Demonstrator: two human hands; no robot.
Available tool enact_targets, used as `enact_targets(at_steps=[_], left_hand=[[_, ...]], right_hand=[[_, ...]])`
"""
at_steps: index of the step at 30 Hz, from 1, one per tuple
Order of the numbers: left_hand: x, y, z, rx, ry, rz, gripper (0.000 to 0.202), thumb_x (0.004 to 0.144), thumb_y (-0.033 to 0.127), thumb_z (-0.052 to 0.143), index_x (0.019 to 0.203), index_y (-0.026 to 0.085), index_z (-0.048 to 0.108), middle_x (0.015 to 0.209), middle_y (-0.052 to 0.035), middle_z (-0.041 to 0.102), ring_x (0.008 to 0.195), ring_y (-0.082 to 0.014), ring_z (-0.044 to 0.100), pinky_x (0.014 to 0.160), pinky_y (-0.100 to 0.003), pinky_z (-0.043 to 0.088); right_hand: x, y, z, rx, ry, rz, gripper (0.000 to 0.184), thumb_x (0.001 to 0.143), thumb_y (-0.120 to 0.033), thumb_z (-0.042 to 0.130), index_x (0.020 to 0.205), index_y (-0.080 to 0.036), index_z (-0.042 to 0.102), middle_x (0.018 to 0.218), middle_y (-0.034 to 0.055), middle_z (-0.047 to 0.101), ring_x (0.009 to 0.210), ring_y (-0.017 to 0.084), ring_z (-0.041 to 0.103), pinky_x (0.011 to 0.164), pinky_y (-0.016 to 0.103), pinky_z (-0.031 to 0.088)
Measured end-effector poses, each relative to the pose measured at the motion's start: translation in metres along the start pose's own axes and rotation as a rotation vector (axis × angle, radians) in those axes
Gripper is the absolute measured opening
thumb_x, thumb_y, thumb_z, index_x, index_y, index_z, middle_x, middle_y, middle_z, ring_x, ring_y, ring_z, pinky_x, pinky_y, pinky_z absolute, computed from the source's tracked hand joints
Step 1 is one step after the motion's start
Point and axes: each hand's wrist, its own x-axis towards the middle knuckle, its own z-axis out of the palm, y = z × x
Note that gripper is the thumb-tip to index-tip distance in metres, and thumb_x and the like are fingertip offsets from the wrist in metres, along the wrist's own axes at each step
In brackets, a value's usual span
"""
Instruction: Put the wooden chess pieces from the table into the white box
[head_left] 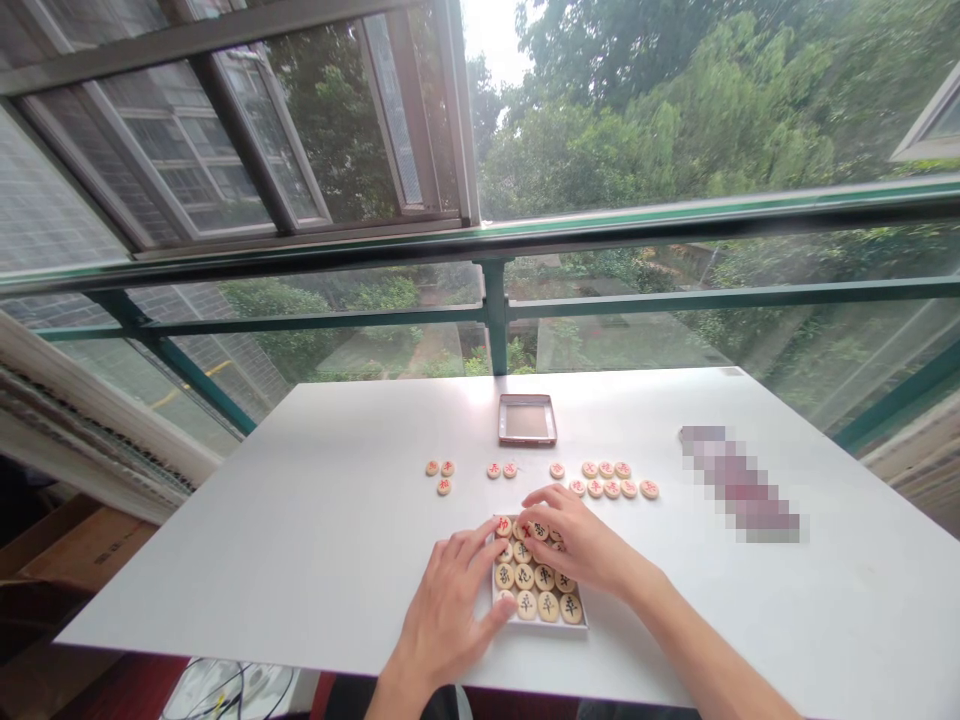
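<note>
White box (551, 627) lies between my hands, with rows of discs (548, 606) inside. My left hand (446, 600), fingers spread apart, is at its left edge. My right hand (589, 535) is nearer to the red-marked disc (526, 531) in the far row, at its fingertips; whether they clamp it, I cannot tell.

My one view comes from the head camera, set above the near side of the white surface (315, 520) and facing forward and steeply enough down to take in its near edge. The left hand (450, 595) and the right hand (581, 535) enter from the near side, fairly close below me. Looking on, I get the surface's far edge, then the green railing (495, 310), and the trees (712, 110) well beyond, at far right.
</note>
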Motion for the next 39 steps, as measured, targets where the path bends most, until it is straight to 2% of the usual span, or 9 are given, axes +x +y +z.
enact_targets(at_steps=[7, 12, 18, 26, 29, 32, 35, 39], left_hand=[[-0.001, 0.0, 0.0, 0.021, 0.016, 0.005, 0.047, 0.096, 0.046, 0.052, 0.139, 0.027, 0.05, 0.154, -0.0029, 0.043, 0.129, -0.0266, 0.047, 0.104, -0.045, 0.044], [-0.001, 0.001, 0.0, 0.029, 0.025, 0.008, 0.047, 0.096, 0.045, 0.052, 0.14, 0.027, 0.05, 0.153, -0.0023, 0.044, 0.129, -0.0259, 0.047, 0.104, -0.044, 0.044], [-0.001, -0.001, 0.0, 0.026, 0.029, 0.014, 0.051, 0.096, 0.046, 0.052, 0.144, 0.028, 0.046, 0.154, -0.0032, 0.043, 0.128, -0.0265, 0.048, 0.103, -0.044, 0.045], [0.0, -0.001, 0.002, 0.037, 0.027, 0.019, 0.059, 0.097, 0.046, 0.05, 0.151, 0.03, 0.036, 0.153, -0.0035, 0.043, 0.129, -0.0265, 0.047, 0.103, -0.044, 0.045], [0.0, -0.002, 0.002, 0.037, 0.016, 0.016, 0.058, 0.098, 0.047, 0.049, 0.152, 0.03, 0.036, 0.153, -0.0037, 0.043, 0.129, -0.0265, 0.046, 0.104, -0.043, 0.044], [-0.001, -0.002, 0.002, 0.03, 0.013, 0.011, 0.057, 0.098, 0.046, 0.048, 0.151, 0.029, 0.037, 0.153, -0.0046, 0.043, 0.129, -0.0266, 0.046, 0.105, -0.043, 0.043], [-0.001, -0.002, 0.002, 0.03, 0.028, 0.012, 0.057, 0.098, 0.046, 0.049, 0.151, 0.029, 0.037, 0.152, -0.0054, 0.044, 0.128, -0.0271, 0.047, 0.104, -0.044, 0.043], [-0.001, -0.001, 0.002, 0.041, 0.035, 0.024, 0.059, 0.098, 0.044, 0.05, 0.153, 0.03, 0.034, 0.153, -0.0042, 0.043, 0.128, -0.0266, 0.047, 0.103, -0.043, 0.044]], right_hand=[[0.001, -0.002, -0.002, 0.039, -0.018, -0.008, 0.011, 0.096, -0.021, 0.056, 0.101, -0.026, 0.065, 0.115, 0.0064, 0.061, 0.113, 0.024, 0.054, 0.097, 0.043, 0.047], [0.001, -0.001, 0.0, 0.025, -0.021, -0.042, 0.016, 0.096, -0.021, 0.057, 0.105, -0.029, 0.068, 0.105, 0.005, 0.065, 0.104, 0.024, 0.057, 0.095, 0.044, 0.047], [0.001, 0.003, 0.001, 0.033, 0.005, -0.008, 0.018, 0.094, -0.024, 0.061, 0.11, -0.029, 0.067, 0.107, 0.0054, 0.065, 0.105, 0.024, 0.058, 0.095, 0.044, 0.048], [0.0, -0.002, -0.003, 0.161, 0.011, 0.019, 0.007, 0.092, -0.023, 0.063, 0.097, -0.026, 0.066, 0.108, 0.005, 0.063, 0.106, 0.022, 0.057, 0.096, 0.042, 0.048], [0.002, -0.005, -0.006, 0.202, 0.026, 0.032, 0.006, 0.092, -0.022, 0.063, 0.097, -0.025, 0.066, 0.101, 0.0038, 0.064, 0.1, 0.02, 0.059, 0.091, 0.038, 0.05], [0.003, -0.004, -0.007, 0.208, 0.058, 0.076, 0.004, 0.094, -0.025, 0.062, 0.096, -0.024, 0.065, 0.092, 0.0033, 0.063, 0.088, 0.019, 0.06, 0.08, 0.034, 0.052], [0.004, 0.0, -0.005, 0.207, 0.104, 0.092, 0.013, 0.098, -0.026, 0.055, 0.106, -0.025, 0.065, 0.094, 0.0039, 0.062, 0.08, 0.017, 0.06, 0.076, 0.033, 0.053], [0.003, 0.008, -0.001, 0.188, 0.179, 0.036, 0.024, 0.1, -0.023, 0.047, 0.114, -0.029, 0.066, 0.098, 0.0051, 0.06, 0.082, 0.018, 0.061, 0.083, 0.038, 0.054]])
